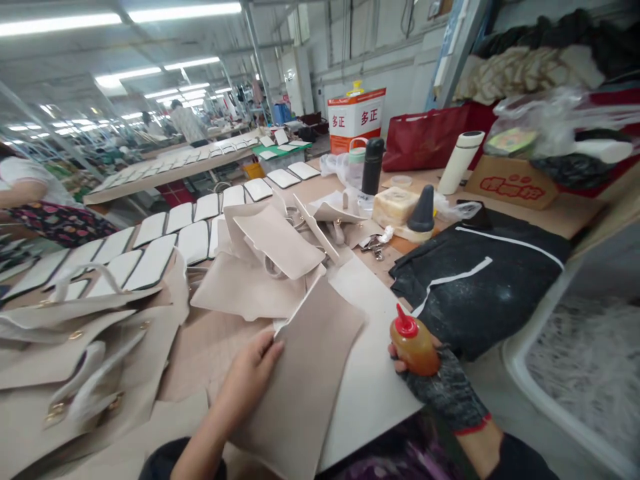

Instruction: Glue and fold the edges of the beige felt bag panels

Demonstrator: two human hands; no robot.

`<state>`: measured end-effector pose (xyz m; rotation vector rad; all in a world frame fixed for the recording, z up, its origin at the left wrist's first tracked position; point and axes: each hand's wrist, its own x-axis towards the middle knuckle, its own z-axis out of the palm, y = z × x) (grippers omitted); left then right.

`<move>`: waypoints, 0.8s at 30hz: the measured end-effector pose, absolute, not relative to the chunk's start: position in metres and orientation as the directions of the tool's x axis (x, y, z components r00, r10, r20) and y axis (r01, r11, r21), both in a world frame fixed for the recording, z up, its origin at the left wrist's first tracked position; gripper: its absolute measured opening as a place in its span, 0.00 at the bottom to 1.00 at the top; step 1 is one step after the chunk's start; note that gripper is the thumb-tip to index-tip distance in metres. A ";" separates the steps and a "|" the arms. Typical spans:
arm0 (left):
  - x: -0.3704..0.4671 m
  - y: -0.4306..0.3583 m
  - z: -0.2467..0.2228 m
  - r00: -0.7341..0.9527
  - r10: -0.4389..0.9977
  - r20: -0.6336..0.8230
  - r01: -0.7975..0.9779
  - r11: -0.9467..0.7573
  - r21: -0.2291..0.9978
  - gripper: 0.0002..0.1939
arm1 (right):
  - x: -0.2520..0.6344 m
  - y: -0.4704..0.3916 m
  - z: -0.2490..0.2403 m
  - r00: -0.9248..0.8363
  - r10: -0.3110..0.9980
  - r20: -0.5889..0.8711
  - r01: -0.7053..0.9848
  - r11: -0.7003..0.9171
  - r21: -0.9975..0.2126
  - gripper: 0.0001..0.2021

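A: Head view. Hands?
B: Left hand (pixel 253 377): fingers closed on the edge of a beige panel (pixel 310 367), overlapping a white sheet (pixel 373 360) at the table (pixel 200 353). Right hand (pixel 435 373), partly gloved: fingers wrapped around a squeeze bottle (pixel 417 348).
A: Containers?
B: Bottle: amber contents, red nozzle cap. White bin (pixel 531 395), right of the black fabric (pixel 480 280): pale scraps (pixel 590 360). Black flask (pixel 373 167): contents hidden.

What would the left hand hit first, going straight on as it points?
The left hand would likely meet the heap of beige pieces, beyond the panel it holds; depth is unclear.
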<state>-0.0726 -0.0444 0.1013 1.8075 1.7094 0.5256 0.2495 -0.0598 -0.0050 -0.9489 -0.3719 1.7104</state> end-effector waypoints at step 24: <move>-0.023 -0.054 0.081 0.183 0.982 -0.047 0.978 -0.186 -0.090 0.16 | 0.249 -0.058 -0.013 -0.139 0.879 -0.456 -0.893 -0.310 -0.327 0.13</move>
